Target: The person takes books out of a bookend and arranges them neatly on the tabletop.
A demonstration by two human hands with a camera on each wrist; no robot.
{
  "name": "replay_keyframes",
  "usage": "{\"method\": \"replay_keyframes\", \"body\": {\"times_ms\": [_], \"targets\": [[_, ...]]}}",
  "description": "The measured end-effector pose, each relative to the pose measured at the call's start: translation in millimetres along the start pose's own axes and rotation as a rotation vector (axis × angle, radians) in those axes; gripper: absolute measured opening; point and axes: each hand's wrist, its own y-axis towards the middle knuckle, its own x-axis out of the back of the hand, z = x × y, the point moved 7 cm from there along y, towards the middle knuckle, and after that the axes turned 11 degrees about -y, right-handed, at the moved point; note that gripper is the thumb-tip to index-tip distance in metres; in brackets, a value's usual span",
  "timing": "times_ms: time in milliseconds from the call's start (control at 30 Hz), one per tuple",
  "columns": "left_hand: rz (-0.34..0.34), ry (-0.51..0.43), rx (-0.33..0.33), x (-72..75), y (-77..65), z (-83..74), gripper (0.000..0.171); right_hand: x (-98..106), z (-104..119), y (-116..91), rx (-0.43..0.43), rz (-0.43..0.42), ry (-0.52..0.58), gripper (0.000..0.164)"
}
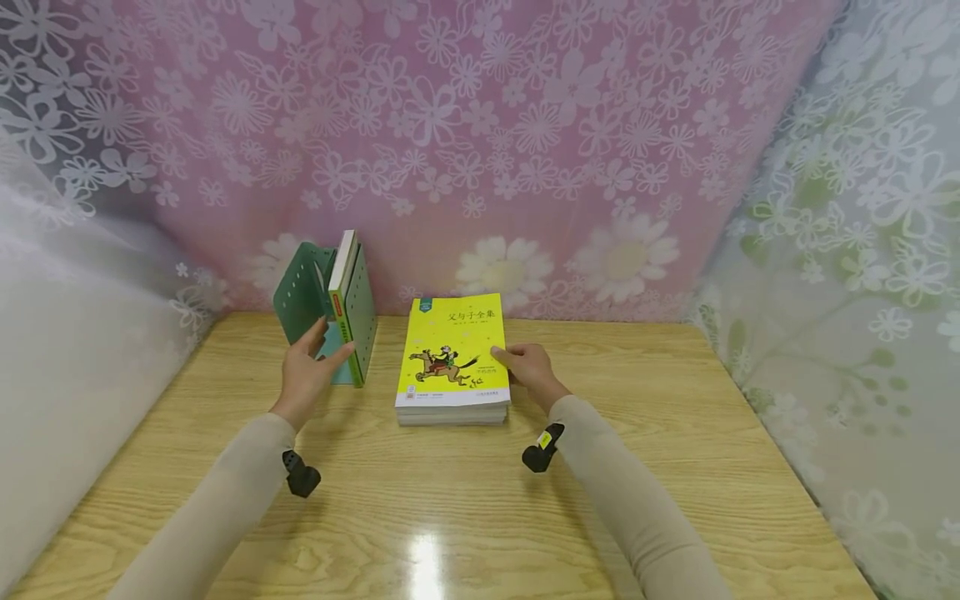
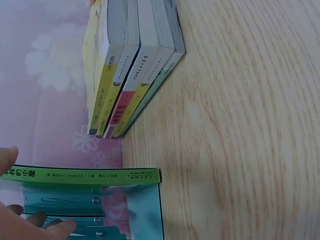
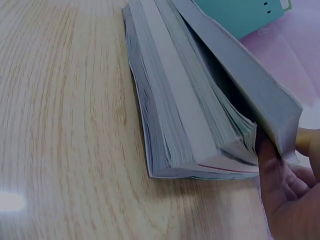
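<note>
A yellow book with a horse-and-rider cover tops a stack of several books. My right hand pinches its right edge, thumb above and fingers underneath. In the right wrist view, that edge of the top book is lifted, leaving a gap over the book below. To the left, a green-spined book stands upright in a green bookend. My left hand is at this book, thumb on its right side and fingers on its left. In the left wrist view the fingers are spread apart from the spine.
The wooden table runs up to a pink flowered curtain at the back. Pale curtains hang at both sides. The bookend's other green plate stands left of the upright book.
</note>
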Motion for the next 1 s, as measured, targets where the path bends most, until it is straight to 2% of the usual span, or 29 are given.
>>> {"method": "replay_keyframes", "body": {"times_ms": [167,433,733,900,1000], "targets": [[0.005,0.012,-0.007,-4.8,2.1,-1.1,0.078,5,-2,-1,-0.012,-0.046,-0.069,0.042],[-0.009,0.005,0.005,-10.1,6.8,3.4,0.077,4,-2,0,-0.007,-0.047,-0.1,0.039],[-0.038,0.042,-0.008,-13.7,10.1,4.9,0.072,5,2,1,-0.011,-0.055,-0.162,0.041],[-0.053,0.049,-0.008,-15.1,12.1,5.7,0.068,7,7,-1,0.007,-0.062,-0.241,0.041],[-0.059,0.033,-0.004,-15.1,12.9,6.4,0.065,9,13,-2,0.046,-0.09,-0.306,0.039]]}}
